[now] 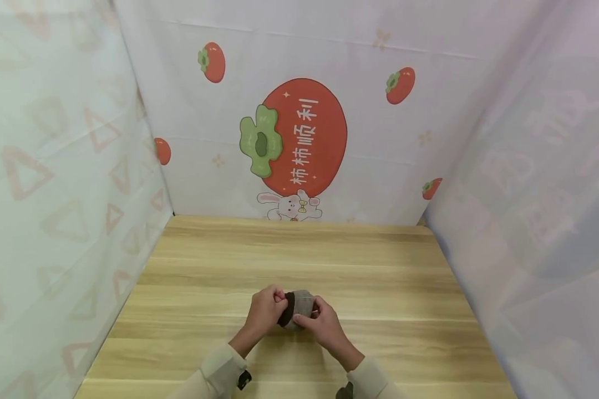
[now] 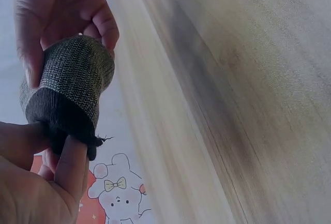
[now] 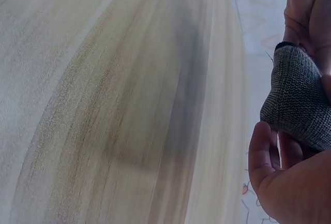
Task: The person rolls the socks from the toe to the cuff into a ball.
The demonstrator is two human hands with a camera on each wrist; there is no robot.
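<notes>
A bundled grey knit piece (image 1: pixel 304 305) with a black ribbed cuff (image 1: pixel 287 311) is held between both hands over the front middle of the table. My left hand (image 1: pixel 264 309) pinches the cuff, and in the left wrist view its fingers hook into the black opening, where a loose thread (image 2: pixel 106 139) sticks out. From the opposite side my right hand (image 1: pixel 328 328) grips the rounded grey end with thumb and fingertips. In the right wrist view the grey knit (image 3: pixel 297 92) bulges between the two hands. Whatever lies inside the bundle is hidden.
The wood-grain table (image 1: pixel 299 255) extends around the hands. A printed white cloth (image 1: pixel 369 183) stands behind it, with cloth walls at the left (image 1: pixel 80 183) and right (image 1: pixel 524 221). Dark straps (image 1: pixel 244 379) show at the sleeves.
</notes>
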